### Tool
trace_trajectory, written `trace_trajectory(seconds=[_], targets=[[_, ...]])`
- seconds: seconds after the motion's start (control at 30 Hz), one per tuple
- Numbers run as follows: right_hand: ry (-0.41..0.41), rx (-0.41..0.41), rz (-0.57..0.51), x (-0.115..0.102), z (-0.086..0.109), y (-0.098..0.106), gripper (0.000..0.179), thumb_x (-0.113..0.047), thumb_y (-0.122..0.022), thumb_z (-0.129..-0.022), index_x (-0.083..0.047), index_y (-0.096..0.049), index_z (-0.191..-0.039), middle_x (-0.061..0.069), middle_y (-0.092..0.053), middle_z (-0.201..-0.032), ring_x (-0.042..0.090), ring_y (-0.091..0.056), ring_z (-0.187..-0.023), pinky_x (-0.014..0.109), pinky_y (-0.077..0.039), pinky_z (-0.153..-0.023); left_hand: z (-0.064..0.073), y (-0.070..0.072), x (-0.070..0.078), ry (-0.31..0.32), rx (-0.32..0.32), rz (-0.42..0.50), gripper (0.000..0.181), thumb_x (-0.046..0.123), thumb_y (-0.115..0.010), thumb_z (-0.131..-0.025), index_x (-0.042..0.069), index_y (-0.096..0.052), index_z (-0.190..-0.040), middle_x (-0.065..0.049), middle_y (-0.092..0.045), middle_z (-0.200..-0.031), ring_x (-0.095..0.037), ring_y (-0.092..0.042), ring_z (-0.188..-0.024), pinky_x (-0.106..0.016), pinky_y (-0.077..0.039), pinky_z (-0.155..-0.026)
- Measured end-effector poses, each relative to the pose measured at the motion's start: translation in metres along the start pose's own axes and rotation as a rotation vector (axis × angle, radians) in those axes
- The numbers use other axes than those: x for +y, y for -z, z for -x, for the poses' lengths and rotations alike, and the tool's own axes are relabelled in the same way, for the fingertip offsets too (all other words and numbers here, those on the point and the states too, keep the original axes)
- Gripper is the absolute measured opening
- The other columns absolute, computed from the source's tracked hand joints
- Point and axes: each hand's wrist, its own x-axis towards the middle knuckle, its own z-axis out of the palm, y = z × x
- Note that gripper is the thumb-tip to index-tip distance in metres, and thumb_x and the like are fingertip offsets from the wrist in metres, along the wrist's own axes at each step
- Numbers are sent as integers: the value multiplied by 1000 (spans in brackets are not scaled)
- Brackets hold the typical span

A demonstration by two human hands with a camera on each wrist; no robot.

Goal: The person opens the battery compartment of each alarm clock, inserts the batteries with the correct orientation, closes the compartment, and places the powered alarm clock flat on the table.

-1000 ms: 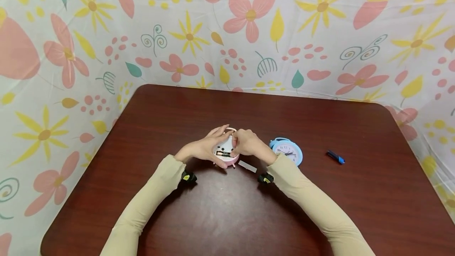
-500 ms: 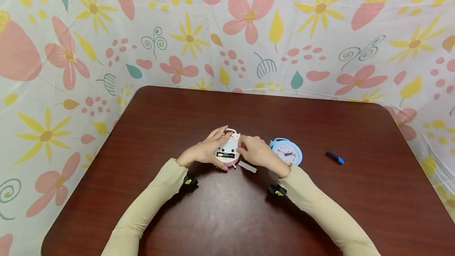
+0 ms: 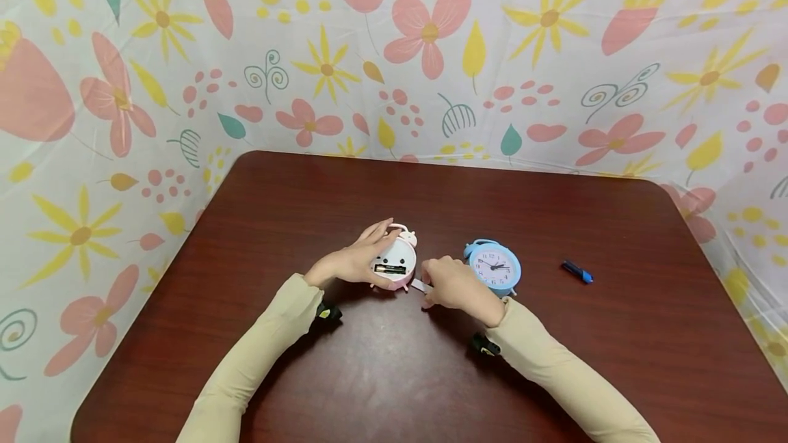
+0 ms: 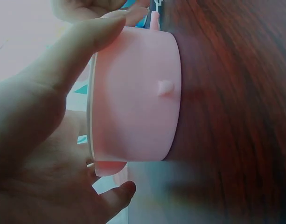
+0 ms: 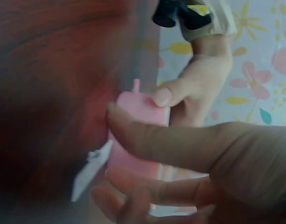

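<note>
A pink alarm clock (image 3: 401, 253) lies face down, its white back up and a dark battery (image 3: 390, 269) showing in the uncovered compartment. My left hand (image 3: 353, 260) holds the clock, thumb on the near side and fingers across the far side; the left wrist view shows the thumb on the rim of the pink case (image 4: 138, 93). Just right of the clock, a small white battery cover (image 5: 92, 170) lies on the table, partly hidden by my right hand (image 3: 455, 283) in the head view. The right thumb and fingers are spread apart around the cover's near end.
A blue alarm clock (image 3: 494, 266) lies face up right behind my right hand. Farther right is a dark blue marker-like stick (image 3: 577, 271). The brown table (image 3: 345, 374) meets a flower-patterned cloth (image 3: 394, 81) at the back.
My right hand has left the battery compartment, moving right and toward me, down to the white cover. The left hand stays on the pink clock.
</note>
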Motion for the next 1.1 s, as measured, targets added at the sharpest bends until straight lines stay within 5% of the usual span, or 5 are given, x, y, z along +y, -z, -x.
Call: trace_trajectory(seconds=[0.4,1.1], targets=[[3,121,24,2,-3,-15,22,-14,-80,-75,-13,-58,-72,1,-56,-65,21,-55,-60,34,-40,-49,0,-3,-2,-9,-1,1,107,40,-78,-79,10,-10,-156,-18,4,-162,-36,4,-149,-53,-17,-118],[131,234,24,4,7,3,14,0,-62,-82,-11,-69,-77,4,-67,-71,22,-61,-61,36,-47,-52,2,-3,-3,-19,18,-10,104,39,-77,-80,8,-12,-156,-19,3,-162,-36,2,-149,-53,-20,-117]])
